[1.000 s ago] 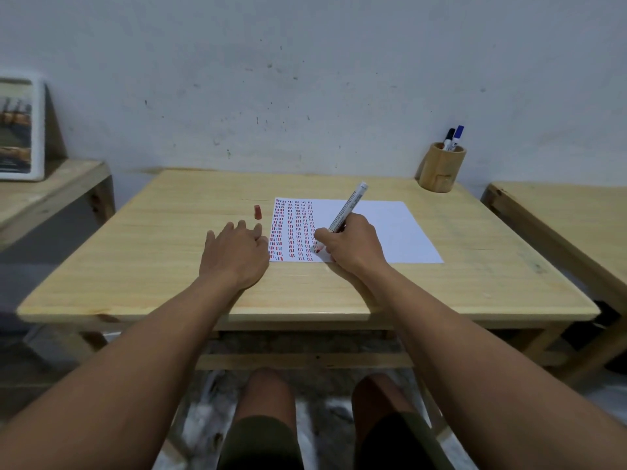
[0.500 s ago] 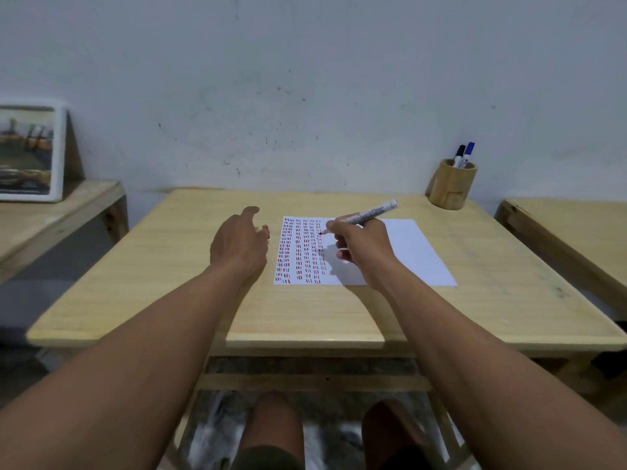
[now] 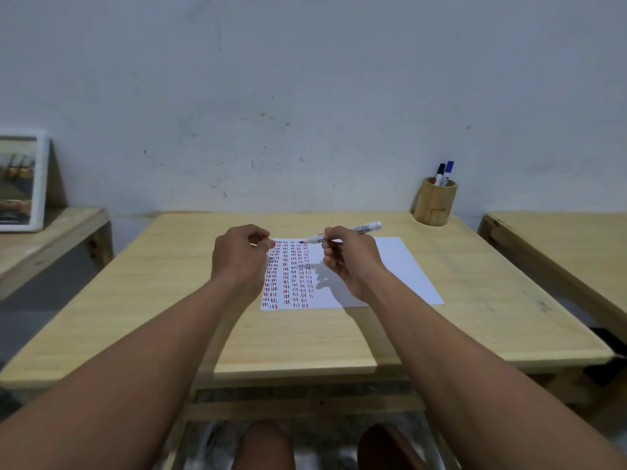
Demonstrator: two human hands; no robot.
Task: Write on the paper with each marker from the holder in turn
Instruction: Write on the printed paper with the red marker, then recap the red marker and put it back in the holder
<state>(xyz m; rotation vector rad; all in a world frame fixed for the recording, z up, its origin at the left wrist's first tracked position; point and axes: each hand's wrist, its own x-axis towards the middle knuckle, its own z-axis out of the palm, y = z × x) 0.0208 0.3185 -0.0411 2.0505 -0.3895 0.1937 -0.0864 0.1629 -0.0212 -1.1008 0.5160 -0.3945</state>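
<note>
While the right hand (image 3: 349,262) hangs above the paper (image 3: 390,269), its fingers pinch a white-barrelled marker (image 3: 342,234) near the front end, so that the red tip points left and the rear end points right toward the holder (image 3: 435,205). The marker lies almost level and its tip is clear of the sheet, casting a shadow with the hand onto the white area below. The left hand (image 3: 239,256) is raised at the sheet's far left corner, its fingers curled in with thumb and forefinger pressed on something small; a sliver of red shows between them, likely the marker's cap, though too little shows to be sure. The two hands are near each other but apart, the red tip facing the left hand's fingertips.

The paper lies flat on the light wooden table (image 3: 152,300), slightly right of the middle. Its left part is filled with columns of short red and dark dashes; the right part is blank.

At the far right corner of the table, against the pale wall, stands the round wooden holder, upright, with a black-capped marker (image 3: 440,173) and a blue-capped marker (image 3: 448,171) sticking out of it side by side. A second wooden table (image 3: 559,239) stands to the right, and on a lower wooden shelf (image 3: 51,239) at the left a framed picture (image 3: 20,184) leans against the wall.
</note>
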